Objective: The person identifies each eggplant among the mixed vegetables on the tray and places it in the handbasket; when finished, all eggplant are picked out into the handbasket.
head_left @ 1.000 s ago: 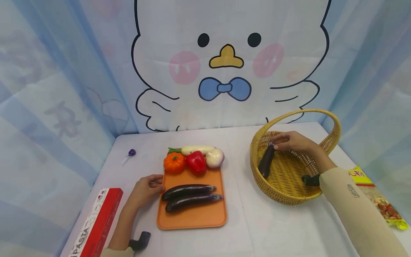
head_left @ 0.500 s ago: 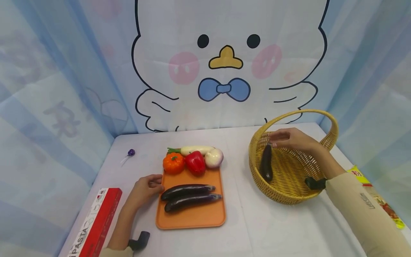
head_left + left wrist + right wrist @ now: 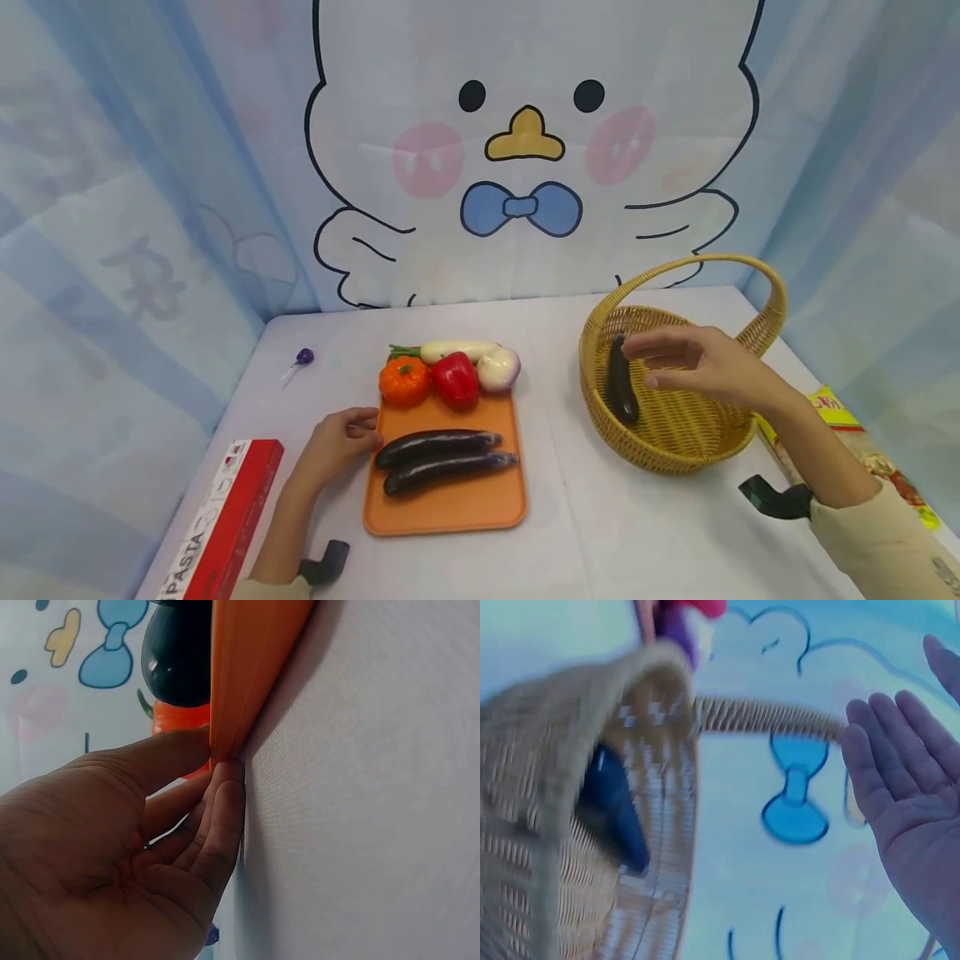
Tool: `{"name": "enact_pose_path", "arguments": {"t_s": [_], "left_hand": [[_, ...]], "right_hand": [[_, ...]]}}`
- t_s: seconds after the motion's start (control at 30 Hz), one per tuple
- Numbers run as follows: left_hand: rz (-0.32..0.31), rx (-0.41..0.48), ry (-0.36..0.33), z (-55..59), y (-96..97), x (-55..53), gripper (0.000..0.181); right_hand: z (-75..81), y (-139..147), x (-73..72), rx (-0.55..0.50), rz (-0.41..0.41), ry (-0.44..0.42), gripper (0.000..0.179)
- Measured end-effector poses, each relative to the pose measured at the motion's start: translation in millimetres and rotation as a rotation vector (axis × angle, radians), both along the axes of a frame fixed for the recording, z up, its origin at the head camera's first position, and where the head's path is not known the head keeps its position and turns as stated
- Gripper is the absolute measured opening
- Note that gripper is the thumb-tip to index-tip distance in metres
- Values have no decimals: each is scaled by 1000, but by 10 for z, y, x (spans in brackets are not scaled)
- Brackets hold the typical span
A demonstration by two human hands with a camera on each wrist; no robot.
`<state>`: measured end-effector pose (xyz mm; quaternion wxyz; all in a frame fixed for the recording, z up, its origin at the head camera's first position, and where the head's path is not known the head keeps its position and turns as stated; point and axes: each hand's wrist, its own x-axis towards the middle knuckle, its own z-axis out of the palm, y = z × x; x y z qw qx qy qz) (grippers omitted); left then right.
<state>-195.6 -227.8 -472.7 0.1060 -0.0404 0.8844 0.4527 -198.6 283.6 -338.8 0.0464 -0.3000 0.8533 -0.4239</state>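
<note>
My left hand (image 3: 339, 447) holds the left edge of an orange tray (image 3: 450, 512); in the left wrist view its thumb lies against the rim (image 3: 225, 712) with fingertips just below. Two dark eggplants (image 3: 438, 447) lie side by side on the tray. Over the wicker basket (image 3: 651, 457), my right hand (image 3: 705, 362) hovers with its fingers extended and nothing in them. A single eggplant (image 3: 622, 385) rests inside the basket along its left wall, also visible in the blurred right wrist view, where the open palm (image 3: 922, 817) is apart from the basket.
At the tray's far end sit an orange pumpkin (image 3: 405, 382), a red bell pepper (image 3: 456, 381), a white radish (image 3: 459, 350) and a purple-white onion (image 3: 498, 370). A lollipop (image 3: 303, 357) and pasta box (image 3: 225, 517) lie left; a yellow packet (image 3: 862, 446) lies right.
My right hand has let go of the eggplant, which settled against the basket's left wall, and has lifted back toward me. My left hand stays at the tray.
</note>
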Motion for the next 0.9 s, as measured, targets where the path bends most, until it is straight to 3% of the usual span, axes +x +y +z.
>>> {"name": "enact_pose_path", "arguments": {"t_s": [0.2, 0.4, 0.7, 0.9], "left_hand": [[1, 8, -4, -6, -15, -14, 48], [-12, 21, 5, -9, -21, -9, 49], [-9, 16, 6, -11, -15, -10, 49], [-1, 13, 8, -8, -20, -14, 49]], "right_hand": [[1, -332, 269, -23, 51, 164, 47], [-116, -648, 379, -22, 101, 208, 48], [-469, -1051, 349, -66, 148, 25, 48], [-702, -1275, 288, -14, 140, -60, 47]]}}
